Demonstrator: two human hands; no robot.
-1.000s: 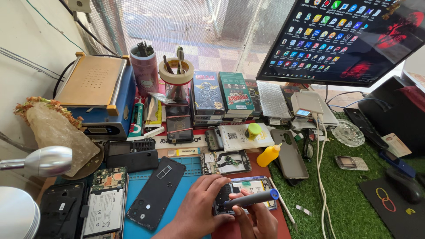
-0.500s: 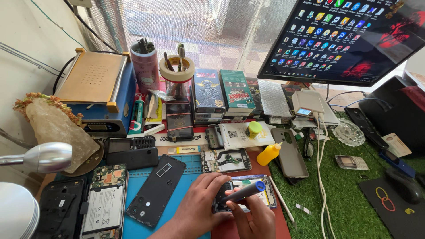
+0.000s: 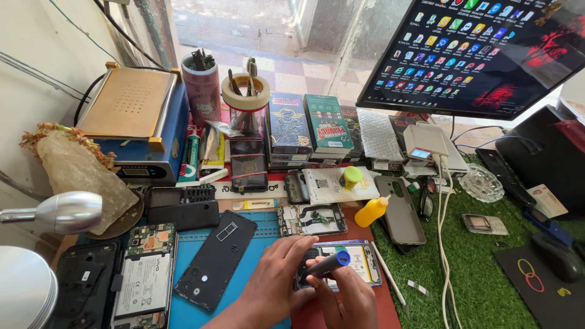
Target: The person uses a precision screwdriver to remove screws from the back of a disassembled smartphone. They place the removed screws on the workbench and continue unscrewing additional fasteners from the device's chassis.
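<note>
Since earlier frames, blue-capped screwdriver (image 3: 328,264) tilted from near level to steeper slant, cap end raised toward upper right. Right hand (image 3: 344,298) pinched screwdriver barrel, fingers curled shut around it. Left hand (image 3: 277,277) lay pressed on opened phone (image 3: 341,262), fingers together, steadying its left edge. Phone sat on red mat (image 3: 317,317), just beside blue work mat (image 3: 256,244). Black back cover (image 3: 214,259) lay on blue mat, left of hands. Yellow squeeze bottle (image 3: 372,211) stood near, above phone.

Phone repair workshop: opened phones (image 3: 146,274), tool cups (image 3: 245,103).
</note>
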